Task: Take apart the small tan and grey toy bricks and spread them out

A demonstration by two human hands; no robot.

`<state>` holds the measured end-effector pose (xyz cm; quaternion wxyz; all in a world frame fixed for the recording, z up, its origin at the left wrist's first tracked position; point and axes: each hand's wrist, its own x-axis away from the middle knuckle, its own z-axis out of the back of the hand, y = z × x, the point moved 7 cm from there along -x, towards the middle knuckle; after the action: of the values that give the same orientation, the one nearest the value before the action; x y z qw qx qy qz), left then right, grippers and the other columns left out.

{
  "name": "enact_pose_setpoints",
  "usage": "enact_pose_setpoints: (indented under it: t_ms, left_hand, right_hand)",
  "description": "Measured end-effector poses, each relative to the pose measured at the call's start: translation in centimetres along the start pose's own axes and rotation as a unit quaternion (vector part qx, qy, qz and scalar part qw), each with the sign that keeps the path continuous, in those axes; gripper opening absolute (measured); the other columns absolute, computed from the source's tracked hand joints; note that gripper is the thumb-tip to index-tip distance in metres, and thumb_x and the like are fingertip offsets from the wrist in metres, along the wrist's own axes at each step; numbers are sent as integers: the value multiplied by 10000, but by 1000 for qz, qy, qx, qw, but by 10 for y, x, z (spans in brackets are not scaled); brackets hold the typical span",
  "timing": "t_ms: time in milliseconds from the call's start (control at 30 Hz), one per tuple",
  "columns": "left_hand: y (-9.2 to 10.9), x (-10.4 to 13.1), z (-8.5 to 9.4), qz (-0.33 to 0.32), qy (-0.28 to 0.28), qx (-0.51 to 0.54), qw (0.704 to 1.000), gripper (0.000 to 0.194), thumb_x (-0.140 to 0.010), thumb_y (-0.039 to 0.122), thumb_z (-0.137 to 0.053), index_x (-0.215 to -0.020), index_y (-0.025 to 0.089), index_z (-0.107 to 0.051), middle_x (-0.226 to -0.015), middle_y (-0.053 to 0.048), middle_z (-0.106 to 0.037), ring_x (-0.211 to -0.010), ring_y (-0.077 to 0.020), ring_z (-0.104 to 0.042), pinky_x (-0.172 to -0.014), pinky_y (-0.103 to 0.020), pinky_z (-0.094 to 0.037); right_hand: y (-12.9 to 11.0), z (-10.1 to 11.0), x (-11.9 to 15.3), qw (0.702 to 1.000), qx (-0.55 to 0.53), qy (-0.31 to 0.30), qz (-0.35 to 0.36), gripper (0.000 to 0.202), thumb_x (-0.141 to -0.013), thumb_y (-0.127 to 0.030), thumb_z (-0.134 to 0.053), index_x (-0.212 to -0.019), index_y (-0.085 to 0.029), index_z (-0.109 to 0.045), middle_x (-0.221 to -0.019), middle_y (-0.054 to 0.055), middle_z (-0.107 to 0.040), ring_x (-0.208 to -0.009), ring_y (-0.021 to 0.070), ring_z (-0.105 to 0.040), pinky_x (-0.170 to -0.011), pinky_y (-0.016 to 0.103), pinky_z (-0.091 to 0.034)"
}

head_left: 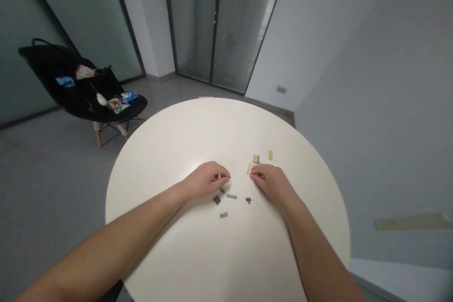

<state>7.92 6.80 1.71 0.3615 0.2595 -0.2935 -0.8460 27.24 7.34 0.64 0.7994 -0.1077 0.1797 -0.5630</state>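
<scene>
My left hand [208,179] rests over the white round table [170,151], thumb and fingertips pinched together. Whatever may be between them is too small to make out. Just below it lie a dark grey brick piece [217,200] and a light grey flat piece [231,196]. My right hand [274,180] is also closed in a pinch, its fingertips beside a narrow tan piece [249,168]; I cannot tell whether they hold anything. Beyond these fingers are a tan and grey piece [255,158] and another tan piece [270,155].
Nearer to me lies a small grey piece [223,215], and a dark piece [248,200] sits between my forearms. Off the table to the left stands a black chair [71,94] with various items on its seat. A pale wall [371,104] rises on the right.
</scene>
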Motion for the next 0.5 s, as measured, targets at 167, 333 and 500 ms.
enact_pose_setpoints:
  t_ms: [167, 333, 500]
  left_hand:
    - [0, 0, -3, 1, -22, -9, 1000, 137, -841, 216, -582, -866, 183, -712, -801, -23, -688, -715, -133, -591, -686, -233, -425]
    - [10, 1, -11, -66, -77, -7, 995, 97, -818, 226, -641, -835, 178, -724, -792, -32, -692, -772, -151, -590, -743, -248, -420]
    - [13, 3, -18, -110, -104, -57, 987, 99, -761, 294, -739, -806, 207, -746, -794, -36, -665, -778, -157, -571, -768, -272, -402]
  right_hand:
    - [0, -1, 0, 1000, -7, 4, 3, 107, -810, -209, -600, -822, -212, -706, -905, 47, -730, -851, 203, -649, -796, 324, -465]
    - [-1, -1, -1, 1000, -18, 9, 15, 110, -819, -216, -591, -835, -216, -700, -906, 39, -728, -849, 199, -647, -799, 330, -472]
    - [-4, 6, 0, 998, -23, 60, 21, 130, -820, -235, -589, -878, -213, -703, -933, 51, -731, -837, 194, -655, -797, 326, -488]
